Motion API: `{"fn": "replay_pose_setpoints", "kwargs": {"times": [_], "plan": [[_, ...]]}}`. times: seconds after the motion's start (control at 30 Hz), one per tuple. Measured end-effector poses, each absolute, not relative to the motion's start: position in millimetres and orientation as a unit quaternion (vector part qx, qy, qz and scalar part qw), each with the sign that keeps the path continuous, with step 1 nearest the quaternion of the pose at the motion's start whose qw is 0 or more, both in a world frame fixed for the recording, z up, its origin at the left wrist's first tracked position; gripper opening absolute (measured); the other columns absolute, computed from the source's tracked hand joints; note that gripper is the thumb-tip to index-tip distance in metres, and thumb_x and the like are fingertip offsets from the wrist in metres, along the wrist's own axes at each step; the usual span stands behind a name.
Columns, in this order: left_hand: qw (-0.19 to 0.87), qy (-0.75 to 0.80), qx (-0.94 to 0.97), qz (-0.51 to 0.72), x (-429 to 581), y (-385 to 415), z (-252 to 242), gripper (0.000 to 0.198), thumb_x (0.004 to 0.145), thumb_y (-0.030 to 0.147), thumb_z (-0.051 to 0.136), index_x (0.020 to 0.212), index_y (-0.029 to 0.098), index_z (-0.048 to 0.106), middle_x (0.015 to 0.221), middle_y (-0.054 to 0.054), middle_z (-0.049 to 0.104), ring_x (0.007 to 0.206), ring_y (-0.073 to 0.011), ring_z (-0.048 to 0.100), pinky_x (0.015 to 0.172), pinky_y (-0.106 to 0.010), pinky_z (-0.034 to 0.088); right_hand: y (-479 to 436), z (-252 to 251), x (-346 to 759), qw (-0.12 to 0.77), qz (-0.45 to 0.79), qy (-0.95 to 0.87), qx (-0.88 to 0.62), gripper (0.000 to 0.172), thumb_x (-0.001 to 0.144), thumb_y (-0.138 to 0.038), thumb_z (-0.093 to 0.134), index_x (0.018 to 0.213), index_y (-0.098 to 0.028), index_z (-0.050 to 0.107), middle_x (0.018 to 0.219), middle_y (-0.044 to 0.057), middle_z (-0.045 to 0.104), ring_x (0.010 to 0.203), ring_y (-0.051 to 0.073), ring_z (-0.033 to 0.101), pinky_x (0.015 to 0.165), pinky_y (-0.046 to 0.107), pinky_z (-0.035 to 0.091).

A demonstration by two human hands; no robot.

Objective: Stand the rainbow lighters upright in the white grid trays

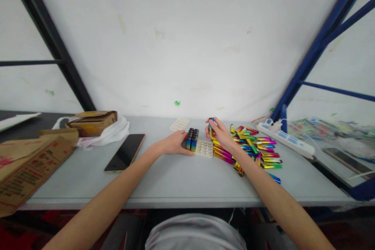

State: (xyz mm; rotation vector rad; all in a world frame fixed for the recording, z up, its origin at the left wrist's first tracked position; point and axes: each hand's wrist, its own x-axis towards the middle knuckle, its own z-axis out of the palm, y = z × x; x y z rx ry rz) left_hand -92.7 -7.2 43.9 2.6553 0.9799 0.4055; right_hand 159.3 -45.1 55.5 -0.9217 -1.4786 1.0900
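My left hand (pixel 173 143) rests on the table with its fingers against the left side of a white tray (pixel 204 149), steadying it. Several rainbow-coloured lighters (pixel 192 139) stand upright in the tray's left slots. My right hand (pixel 219 132) is pinched on one lighter (pixel 210 125), held upright just above the tray's far right corner. A loose pile of rainbow lighters (pixel 252 147) lies on the table under and to the right of that hand.
A second white tray (pixel 179 124) lies further back. A phone (pixel 125 152) lies to the left, cardboard boxes (pixel 92 122) and a white bag beyond it. A white power strip (pixel 285 138) sits at the right, by a blue frame post (pixel 310 56).
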Motion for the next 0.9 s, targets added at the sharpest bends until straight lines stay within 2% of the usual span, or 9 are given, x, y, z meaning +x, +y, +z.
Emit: {"fn": "replay_pose_setpoints", "kwargs": {"times": [0.1, 0.17, 0.3, 0.4, 0.57, 0.8, 0.9], "plan": [[0.138, 0.340, 0.920, 0.140, -93, -8, 44, 0.066, 0.070, 0.073, 0.083, 0.106, 0.019, 0.068, 0.108, -0.011, 0.070, 0.102, -0.0324, 0.065, 0.095, -0.043, 0.053, -49, 54, 150, 0.508, 0.440, -0.621, -0.403, 0.055, 0.089, -0.080, 0.058, 0.104, -0.028, 0.051, 0.064, -0.010, 0.036, 0.052, 0.013, 0.038, 0.051, 0.025, 0.038], [0.137, 0.341, 0.920, 0.138, -93, -8, 44, 0.067, 0.070, 0.073, 0.083, 0.107, 0.019, 0.068, 0.109, -0.011, 0.070, 0.102, -0.0326, 0.065, 0.095, -0.043, 0.053, -51, 53, 148, 0.497, 0.409, -0.636, -0.426, 0.053, 0.091, -0.080, 0.055, 0.093, -0.027, 0.051, 0.063, -0.009, 0.032, 0.051, 0.012, 0.032, 0.048, 0.025, 0.030], [0.138, 0.341, 0.920, 0.134, -93, -9, 45, 0.066, 0.070, 0.072, 0.083, 0.107, 0.019, 0.067, 0.109, -0.011, 0.070, 0.101, -0.0330, 0.065, 0.095, -0.043, 0.053, -55, 53, 149, 0.491, 0.277, -0.691, -0.453, 0.053, 0.093, -0.072, 0.055, 0.070, -0.025, 0.042, 0.063, -0.005, 0.035, 0.060, 0.014, 0.035, 0.054, 0.028, 0.030], [0.141, 0.343, 0.919, 0.136, -92, -9, 45, 0.065, 0.070, 0.072, 0.082, 0.104, 0.019, 0.067, 0.107, -0.011, 0.070, 0.099, -0.0328, 0.066, 0.092, -0.043, 0.054, -57, 54, 148, 0.497, 0.209, -0.702, -0.466, 0.048, 0.091, -0.060, 0.056, 0.064, -0.024, 0.038, 0.063, -0.004, 0.031, 0.063, 0.014, 0.034, 0.058, 0.029, 0.027], [0.139, 0.351, 0.916, 0.132, -92, -7, 44, 0.067, 0.068, 0.074, 0.083, 0.102, 0.018, 0.067, 0.106, -0.012, 0.070, 0.100, -0.0338, 0.066, 0.092, -0.043, 0.054, -60, 56, 145, 0.495, 0.197, -0.695, -0.483, 0.038, 0.086, -0.050, 0.051, 0.062, -0.024, 0.037, 0.063, -0.004, 0.030, 0.062, 0.013, 0.032, 0.059, 0.029, 0.025], [0.139, 0.344, 0.919, 0.134, -92, -7, 44, 0.067, 0.069, 0.074, 0.082, 0.103, 0.019, 0.067, 0.106, -0.011, 0.070, 0.099, -0.0328, 0.065, 0.092, -0.043, 0.054, -63, 59, 141, 0.487, 0.182, -0.710, -0.475, 0.047, 0.090, -0.059, 0.052, 0.062, -0.024, 0.037, 0.062, -0.004, 0.031, 0.062, 0.013, 0.033, 0.060, 0.029, 0.026], [0.139, 0.343, 0.920, 0.132, -92, -8, 45, 0.067, 0.070, 0.073, 0.082, 0.104, 0.019, 0.066, 0.107, -0.011, 0.070, 0.099, -0.0324, 0.065, 0.091, -0.042, 0.054, -62, 58, 141, 0.479, 0.169, -0.713, -0.484, 0.043, 0.087, -0.054, 0.052, 0.061, -0.024, 0.037, 0.061, -0.004, 0.032, 0.062, 0.013, 0.033, 0.060, 0.029, 0.026]]}}
